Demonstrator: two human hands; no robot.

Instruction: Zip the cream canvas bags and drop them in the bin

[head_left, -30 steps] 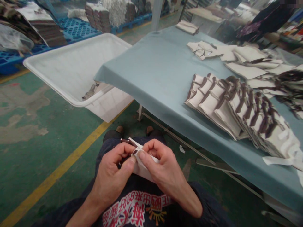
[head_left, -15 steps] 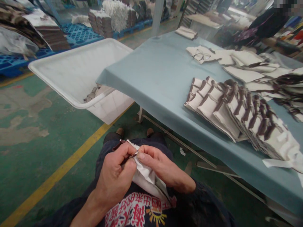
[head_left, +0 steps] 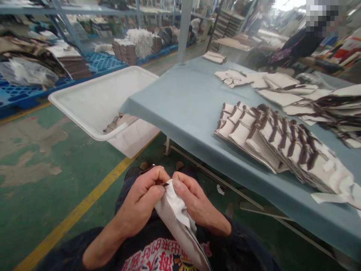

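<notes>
Above my lap, a white cloth piece (head_left: 177, 222) with a dark brown edge hangs down over my printed apron (head_left: 158, 252). My left hand (head_left: 143, 199) pinches its upper end, where a bit of brown edging shows between thumb and fingers. Close beside it, my right hand (head_left: 194, 199) is closed on the white fabric, thumb on top. The fingertips of both hands are almost touching. Part of the cloth is hidden behind my fingers.
A blue-covered table (head_left: 180, 105) stands ahead to the right, bearing overlapping white-and-brown cloth pieces (head_left: 265, 135), more cloth pieces (head_left: 304, 94) and eyeglasses (head_left: 231, 79). A white bin (head_left: 81, 101) adjoins its left corner. A person (head_left: 299, 45) is at the far right.
The view has tilted up a little. The cloth now hangs lower and straighter across the apron, and my right fingers have moved slightly away from my left ones.
</notes>
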